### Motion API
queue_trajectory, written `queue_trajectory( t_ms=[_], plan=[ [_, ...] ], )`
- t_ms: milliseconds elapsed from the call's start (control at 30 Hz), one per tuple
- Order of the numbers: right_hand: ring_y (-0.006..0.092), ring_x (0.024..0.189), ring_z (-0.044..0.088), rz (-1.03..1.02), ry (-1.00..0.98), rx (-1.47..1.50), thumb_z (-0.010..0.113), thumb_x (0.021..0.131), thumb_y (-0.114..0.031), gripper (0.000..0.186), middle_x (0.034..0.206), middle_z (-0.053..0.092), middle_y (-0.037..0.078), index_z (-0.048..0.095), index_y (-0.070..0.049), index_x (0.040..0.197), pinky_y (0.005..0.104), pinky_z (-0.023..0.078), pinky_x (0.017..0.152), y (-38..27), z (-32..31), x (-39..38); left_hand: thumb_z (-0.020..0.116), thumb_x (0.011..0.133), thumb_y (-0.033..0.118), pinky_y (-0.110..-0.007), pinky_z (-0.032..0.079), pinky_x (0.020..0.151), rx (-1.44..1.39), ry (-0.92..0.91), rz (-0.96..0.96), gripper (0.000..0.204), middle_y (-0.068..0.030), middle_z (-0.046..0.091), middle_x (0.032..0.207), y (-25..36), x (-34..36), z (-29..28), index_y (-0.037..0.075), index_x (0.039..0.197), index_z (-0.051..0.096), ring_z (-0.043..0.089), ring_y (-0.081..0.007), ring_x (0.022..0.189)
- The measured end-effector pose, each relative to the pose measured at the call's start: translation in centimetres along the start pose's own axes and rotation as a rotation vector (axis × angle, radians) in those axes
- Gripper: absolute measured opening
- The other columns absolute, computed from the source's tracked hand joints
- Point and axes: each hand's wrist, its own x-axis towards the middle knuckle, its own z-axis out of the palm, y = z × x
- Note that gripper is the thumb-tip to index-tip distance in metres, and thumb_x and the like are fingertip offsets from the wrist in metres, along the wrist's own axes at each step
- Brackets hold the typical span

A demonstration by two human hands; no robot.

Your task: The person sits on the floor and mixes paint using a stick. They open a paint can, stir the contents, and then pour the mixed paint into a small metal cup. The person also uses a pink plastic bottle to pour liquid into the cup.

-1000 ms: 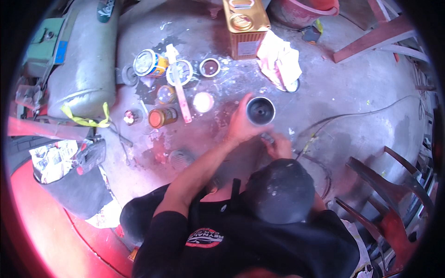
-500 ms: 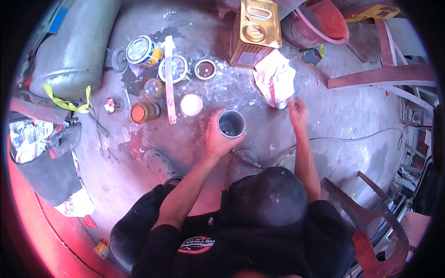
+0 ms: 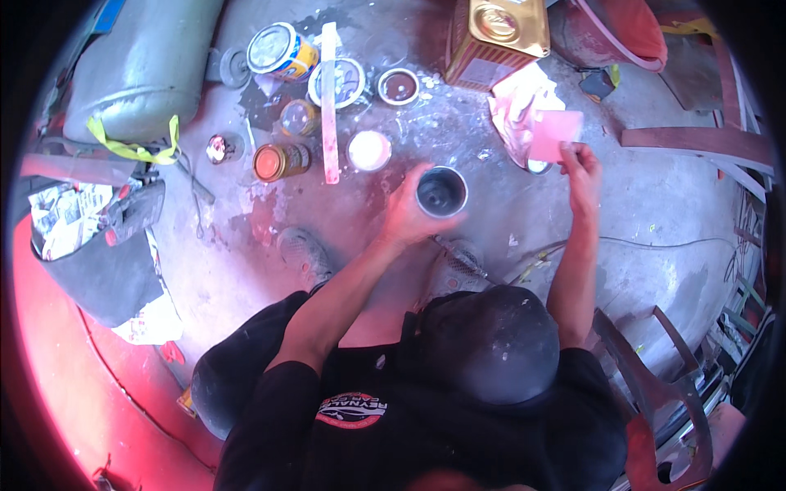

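Note:
My left hand [image 3: 403,217] is wrapped round a grey cylindrical cup [image 3: 442,195], held upright with its mouth facing up and a dark inside showing. Between the fingers and thumb of my right hand [image 3: 582,173] is a thin, flat pinkish square [image 3: 553,137], its exact kind unclear. Behind that square lies a crumpled whitish cloth [image 3: 516,98] on the floor, against a gold rectangular can [image 3: 499,69]. A stirring stick [image 3: 329,98] rests across an open tub [image 3: 348,82]. Closer to the cup are a round white-topped container [image 3: 370,150] and a small tin with an orange lid [image 3: 278,163].
A large grey tank [image 3: 139,74] stands at the far left, with a yellow strap [image 3: 135,151] near its base. Far right are a reddish bucket [image 3: 614,37] and a brown frame [image 3: 696,141]. A cable [image 3: 655,243] crosses the floor at right. Red bodywork [image 3: 57,352] borders the left.
My right hand has lifted the pinkish square from beside the cloth. My left hand still holds the cup. The whole view has shifted, so the floor things appear further right and higher.

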Motion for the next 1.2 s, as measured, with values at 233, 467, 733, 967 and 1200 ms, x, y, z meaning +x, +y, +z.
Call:
queue_trajectory(
  t_ms=[233, 467, 733, 967, 1200],
  plan=[
    [0.0043, 0.073, 0.054, -0.103, -0.296, 0.037, 0.062, 0.095, -0.007, 0.011, 0.081, 0.063, -0.005, 0.062, -0.004, 0.084, 0.0225, 0.041, 0.068, -10.7, 1.6, -5.7, 0.098, 0.06, 0.044, -0.042, 0.05, 0.108, 0.014, -0.016, -0.018, 0.108, -0.0137, 0.066, 0.133, -0.9, 0.0, 0.2, 0.009, 0.147, 0.045, 0.064, -0.0285, 0.125],
    [0.0318, 0.066, 0.064, -0.275, -0.752, -0.634, 0.066, 0.085, -0.015, 0.014, 0.072, 0.062, 0.018, 0.061, -0.002, 0.084, 0.0412, 0.049, 0.063, -16.7, 9.8, -9.1, 0.097, 0.059, 0.048, -0.042, 0.048, 0.11, -0.012, -0.092, 0.061, 0.122, -0.0177, 0.063, 0.137, -0.6, -1.6, 0.5, 0.007, 0.155, 0.032, 0.063, -0.0322, 0.128],
    [0.0412, 0.1, 0.068, -0.444, -0.952, -0.954, 0.067, 0.081, -0.015, 0.018, 0.096, 0.071, 0.021, 0.066, -0.001, 0.092, 0.0522, 0.052, 0.092, -12.4, 13.3, -10.9, 0.094, 0.065, 0.045, -0.044, 0.054, 0.101, 0.001, -0.042, 0.131, 0.126, -0.019, 0.069, 0.128, -1.8, -1.2, 1.1, -0.002, 0.157, 0.022, 0.07, -0.0344, 0.116],
    [0.0387, 0.118, 0.061, -0.468, -1.068, -0.951, 0.072, 0.085, -0.03, 0.031, 0.105, 0.07, 0.02, 0.068, -0.001, 0.094, 0.0501, 0.044, 0.109, -10.2, 13.2, -10.5, 0.072, 0.092, 0.021, -0.043, 0.056, 0.097, 0.007, -0.079, 0.234, 0.07, -0.0203, 0.06, 0.14, -2.4, -0.1, 0.9, -0.003, 0.149, 0.04, 0.068, -0.039, 0.116],
    [0.0344, 0.111, 0.066, -0.376, -1.013, -0.828, 0.073, 0.092, -0.039, 0.042, 0.114, 0.071, 0.019, 0.07, 0.001, 0.105, 0.0468, 0.048, 0.104, -11.0, 11.7, -10.1, 0.07, 0.087, 0.02, -0.046, 0.056, 0.096, 0.283, -0.15, 0.397, 0.045, -0.0234, 0.06, 0.135, -2.9, -0.2, 0.7, 0.009, 0.127, 0.052, 0.064, -0.0424, 0.116]
  ],
)
